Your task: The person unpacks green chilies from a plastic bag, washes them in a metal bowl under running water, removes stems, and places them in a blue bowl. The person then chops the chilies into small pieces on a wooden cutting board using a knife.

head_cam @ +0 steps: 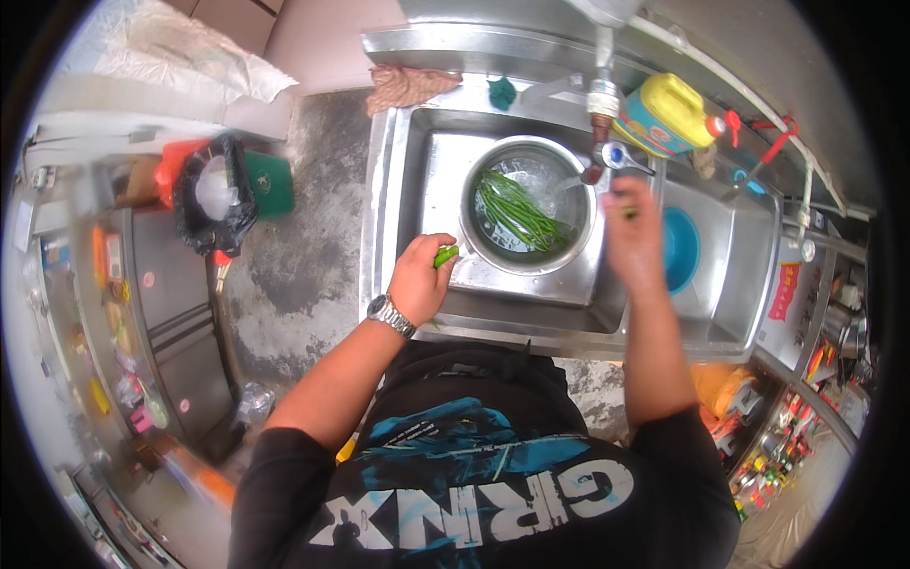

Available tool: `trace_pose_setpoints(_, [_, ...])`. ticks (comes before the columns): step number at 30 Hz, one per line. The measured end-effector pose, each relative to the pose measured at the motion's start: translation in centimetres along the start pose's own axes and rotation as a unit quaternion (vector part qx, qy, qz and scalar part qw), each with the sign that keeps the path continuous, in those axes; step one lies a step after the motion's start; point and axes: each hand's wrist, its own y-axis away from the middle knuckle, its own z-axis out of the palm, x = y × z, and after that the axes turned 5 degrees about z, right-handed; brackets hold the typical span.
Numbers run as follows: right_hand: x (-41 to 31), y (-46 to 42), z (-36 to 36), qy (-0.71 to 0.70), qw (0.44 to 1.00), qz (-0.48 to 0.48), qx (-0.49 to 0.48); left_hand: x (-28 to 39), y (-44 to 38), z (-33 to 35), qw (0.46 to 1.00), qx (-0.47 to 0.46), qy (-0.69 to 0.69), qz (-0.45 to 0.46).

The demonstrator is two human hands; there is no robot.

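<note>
My left hand [423, 274], with a watch on its wrist, grips a short bright-green vegetable piece [446, 256] at the lower left rim of a round metal basin [466, 213]. Water and a bunch of long thin green vegetable stalks [517, 213] are in the basin, which stands in the larger steel sink bowl [437, 171]. To the basin's right, my right hand [633, 227] is blurred, just below the tap's lever [617, 155]. A small green piece [628, 212] shows between its fingers. From the tap's spout [591, 173], water runs into the basin.
A blue plastic bowl [680, 249] sits in the right sink bowl [732, 284]. Behind the tap stands a yellow jug [665, 117]. A cloth [412, 85] and a green scrubber [502, 93] lie on the back ledge. Left on the floor is a black-lined bin [192, 192].
</note>
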Motion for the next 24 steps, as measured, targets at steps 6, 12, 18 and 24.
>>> trace_pose_setpoints(6, [-10.6,0.7,-0.6,0.401,0.908,-0.123,-0.006,-1.0,0.0,-1.0,0.999,0.019,0.003,-0.040])
trace_pose_setpoints(12, [-8.2,2.4,2.7,0.192,0.975,0.041,-0.101,-1.4,-0.1,-1.7,0.999,0.006,-0.045,-0.008])
trace_pose_setpoints(18, [-3.2,5.7,8.9,-0.040,0.895,0.192,-0.401,0.7,-0.9,-2.3,0.976,-0.069,-0.178,0.101])
trace_pose_setpoints(24, [-3.0,6.0,11.1,-0.051,0.879,0.199,-0.431,0.7,-0.5,-1.6,0.973,-0.086,-0.187,0.108])
